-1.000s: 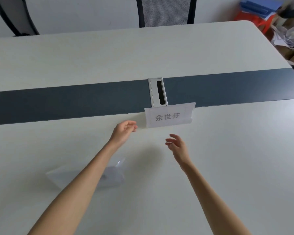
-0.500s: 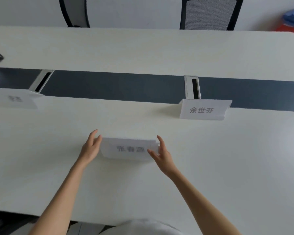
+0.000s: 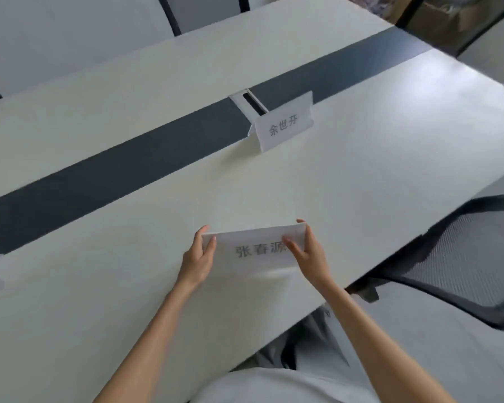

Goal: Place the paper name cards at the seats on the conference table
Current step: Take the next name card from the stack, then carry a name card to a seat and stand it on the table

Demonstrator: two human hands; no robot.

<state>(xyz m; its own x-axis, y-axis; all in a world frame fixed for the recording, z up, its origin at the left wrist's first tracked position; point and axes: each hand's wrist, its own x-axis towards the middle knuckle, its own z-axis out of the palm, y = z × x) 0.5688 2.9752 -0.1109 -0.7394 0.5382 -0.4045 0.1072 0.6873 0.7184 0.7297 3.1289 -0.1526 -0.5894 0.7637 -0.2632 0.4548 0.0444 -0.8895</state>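
While your left hand [image 3: 198, 258] pinches one end of a folded paper name card [image 3: 255, 249] and your right hand [image 3: 309, 254] pinches the other, the card sits between them above the near part of the surface [image 3: 99, 286], thumbs on its printed face and fingers behind. It is thin white paper, a long rectangle with dark characters, slightly blurred. A second name card [image 3: 284, 125], also white folded paper, stands upright farther away, just beside the dark strip [image 3: 114, 170] that runs along the middle of the surface. Next to it a pale rectangular cable slot [image 3: 249, 101] is set into the strip. The surface is smooth, matt and off-white, with a rounded corner at the far right. A black mesh chair [image 3: 463, 260] stands at the right edge, and another chair's dark frame [image 3: 170, 16] shows beyond the far side.
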